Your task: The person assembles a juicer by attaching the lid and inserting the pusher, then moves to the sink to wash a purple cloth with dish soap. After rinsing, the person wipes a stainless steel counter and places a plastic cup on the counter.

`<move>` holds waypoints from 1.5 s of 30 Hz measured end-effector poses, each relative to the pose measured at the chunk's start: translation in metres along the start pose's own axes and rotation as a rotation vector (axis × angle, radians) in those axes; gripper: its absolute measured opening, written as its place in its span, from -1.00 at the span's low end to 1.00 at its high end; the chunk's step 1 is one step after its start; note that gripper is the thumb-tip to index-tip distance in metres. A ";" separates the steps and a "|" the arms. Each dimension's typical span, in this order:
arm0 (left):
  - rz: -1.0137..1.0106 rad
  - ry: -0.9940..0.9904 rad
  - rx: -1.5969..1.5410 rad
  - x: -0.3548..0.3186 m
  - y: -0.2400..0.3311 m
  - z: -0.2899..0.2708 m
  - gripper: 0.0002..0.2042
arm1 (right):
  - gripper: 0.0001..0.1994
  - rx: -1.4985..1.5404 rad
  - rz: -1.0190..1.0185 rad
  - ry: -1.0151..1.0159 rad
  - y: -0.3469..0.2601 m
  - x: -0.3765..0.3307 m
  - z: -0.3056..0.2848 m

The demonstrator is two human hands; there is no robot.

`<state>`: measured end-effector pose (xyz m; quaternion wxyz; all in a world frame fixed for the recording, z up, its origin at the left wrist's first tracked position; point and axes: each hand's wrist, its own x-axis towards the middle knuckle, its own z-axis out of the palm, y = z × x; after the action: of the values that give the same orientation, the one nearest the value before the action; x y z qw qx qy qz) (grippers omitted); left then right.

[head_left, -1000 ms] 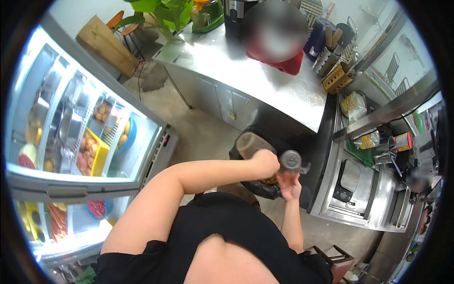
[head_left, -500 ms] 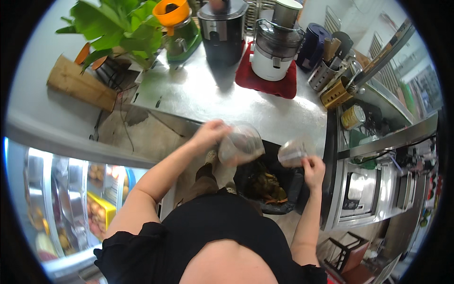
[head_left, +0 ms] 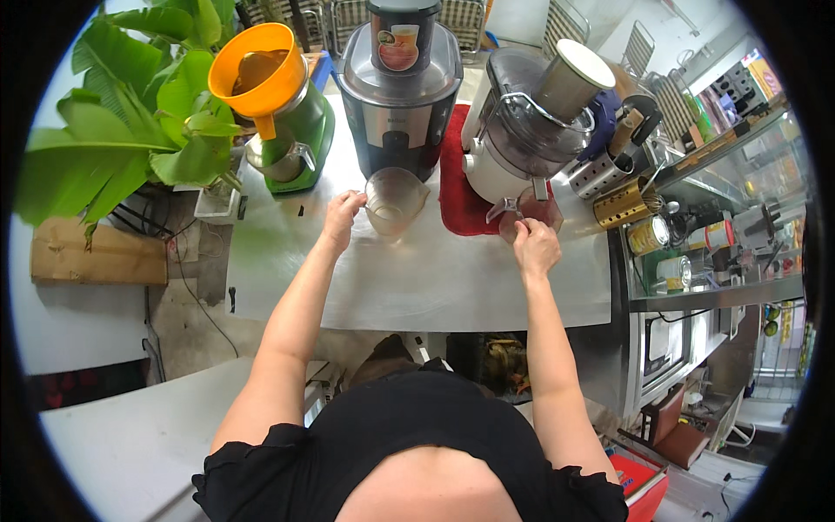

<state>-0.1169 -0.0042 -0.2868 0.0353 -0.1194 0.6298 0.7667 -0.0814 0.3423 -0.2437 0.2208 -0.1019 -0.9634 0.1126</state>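
Observation:
My left hand (head_left: 344,217) is closed on the side of a clear plastic jug (head_left: 396,207), probably by its handle. The jug is just in front of a black and silver juicer (head_left: 400,113). With its fingers pinched, my right hand (head_left: 537,248) grips a smaller clear jug (head_left: 544,215). That jug is close below the spout of a white juicer (head_left: 504,170) with a clear dark top and a metal cup over it. My fingers partly cover both handles. Whether either jug touches the steel table (head_left: 417,287) I cannot tell.
A red cloth (head_left: 461,204) lies under the white juicer. To the left stands a green machine (head_left: 304,148) with an orange funnel (head_left: 252,70), beside a large leafy plant (head_left: 113,113). Metal utensil holders (head_left: 626,204) are at the right. A dark bin (head_left: 470,357) sits below the table's near edge.
Both hands have carried the jugs forward, from over the bin and the near table edge to the front of the two juicers. The view has shifted toward the table.

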 end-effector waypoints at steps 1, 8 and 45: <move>-0.013 0.001 -0.030 0.011 -0.002 -0.003 -0.85 | -0.85 -0.006 0.028 0.023 -0.006 0.000 0.006; 0.080 -0.029 -0.130 0.058 -0.025 -0.008 -0.87 | -0.84 -0.068 0.107 0.054 -0.027 -0.009 0.026; 0.821 -0.810 0.188 -0.155 -0.061 0.133 -0.69 | -0.45 0.360 -0.075 -0.488 -0.009 -0.165 -0.039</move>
<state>0.0277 0.1524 -0.2864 -0.0163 0.4407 0.6261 0.6431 0.0806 0.2995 -0.2732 0.0014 0.0046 -0.9557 0.2942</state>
